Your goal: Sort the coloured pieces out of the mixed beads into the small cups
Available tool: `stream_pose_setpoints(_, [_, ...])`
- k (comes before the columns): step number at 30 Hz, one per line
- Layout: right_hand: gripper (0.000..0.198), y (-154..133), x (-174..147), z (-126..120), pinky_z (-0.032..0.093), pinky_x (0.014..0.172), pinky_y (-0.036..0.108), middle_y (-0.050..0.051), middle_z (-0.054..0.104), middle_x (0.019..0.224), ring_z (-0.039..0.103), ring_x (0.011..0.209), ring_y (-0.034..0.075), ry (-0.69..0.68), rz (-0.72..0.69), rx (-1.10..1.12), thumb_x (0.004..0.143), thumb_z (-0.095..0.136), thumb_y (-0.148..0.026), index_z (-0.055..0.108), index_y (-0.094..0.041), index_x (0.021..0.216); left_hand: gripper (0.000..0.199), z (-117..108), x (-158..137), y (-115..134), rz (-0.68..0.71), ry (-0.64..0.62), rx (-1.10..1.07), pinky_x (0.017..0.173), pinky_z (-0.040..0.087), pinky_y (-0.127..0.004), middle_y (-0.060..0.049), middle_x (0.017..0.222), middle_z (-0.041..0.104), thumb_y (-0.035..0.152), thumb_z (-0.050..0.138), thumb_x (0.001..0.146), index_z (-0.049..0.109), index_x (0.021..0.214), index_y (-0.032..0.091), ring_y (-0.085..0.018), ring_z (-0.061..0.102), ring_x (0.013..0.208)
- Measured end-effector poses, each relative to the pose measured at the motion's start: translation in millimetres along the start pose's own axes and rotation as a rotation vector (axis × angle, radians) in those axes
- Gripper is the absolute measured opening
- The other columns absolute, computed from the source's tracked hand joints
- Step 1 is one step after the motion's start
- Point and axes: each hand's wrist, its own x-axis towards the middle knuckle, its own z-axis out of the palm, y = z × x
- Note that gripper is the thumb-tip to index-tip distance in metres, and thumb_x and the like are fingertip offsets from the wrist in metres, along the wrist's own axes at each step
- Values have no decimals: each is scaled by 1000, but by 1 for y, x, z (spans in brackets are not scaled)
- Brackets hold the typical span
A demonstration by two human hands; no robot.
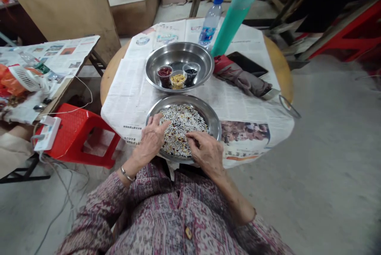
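In front of me a steel basin [214, 123] holds a mix of white grains [186, 117] with dark, red and yellow ones among them. My left hand [153, 136] rests over its left rim, fingers apart and nothing in them. At the right side my right hand [206, 150] pinches thumb and finger together just over the grains; whatever is between them is too small to make out. Behind stands a larger steel basin [205, 70] with three clear cups: one of red beans [164, 72], one of yellow kernels [178, 79], one of black beans [191, 75].
A water bottle [210, 25] and a tall green bottle [235, 19] stand behind the basins on the newspaper-covered table [125, 84]. A folded umbrella [244, 76] and a dark tablet [248, 64] lie to the right. A red stool [80, 140] with a power strip [47, 133] is at left.
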Motion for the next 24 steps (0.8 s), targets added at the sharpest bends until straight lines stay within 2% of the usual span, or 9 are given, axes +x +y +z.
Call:
stream_pose_setpoints(2, [20,-1,0,2,52,84,35,5,77,93,70,90,22,46,-11,-11,90,53,-14,72,-20,95,35,4,-1,8,57,5,-50,93,52,-36,-10,124,55,3,44,95,64,119,20,-21,53,109])
stream_pose_setpoints(6, [25,0,-1,4,53,87,36,7,75,98,68,95,23,116,-30,-26,88,50,-10,71,-19,99,25,12,-4,24,201,-173,-146,92,53,-31,-6,108,59,11,45,100,64,114,18,-19,55,104])
stream_pose_setpoints(12, [22,3,-5,6,53,85,35,6,75,94,67,90,21,190,-60,12,89,51,-11,70,-20,97,23,13,0,35,205,-272,-85,89,53,-32,-7,107,62,15,47,101,66,112,17,-21,57,104])
stream_pose_setpoints(15, [18,6,-7,8,51,81,33,5,75,91,67,86,20,280,-98,22,89,55,-13,69,-22,95,23,14,0,36,179,-260,-88,88,52,-30,-7,104,63,14,47,100,67,112,17,-19,58,102])
stream_pose_setpoints(19, [16,9,-12,9,47,83,34,2,75,86,67,82,18,404,-156,60,87,58,-12,67,-23,94,22,19,-4,29,132,-218,-116,84,52,-28,-5,93,65,11,48,99,69,98,17,-17,61,92])
stream_pose_setpoints(24, [13,11,-14,6,41,90,36,0,74,82,65,80,17,365,-142,47,89,57,-15,66,-23,92,21,21,-7,13,-1,-62,-259,92,53,-34,-7,94,72,8,52,94,71,100,16,-18,66,94])
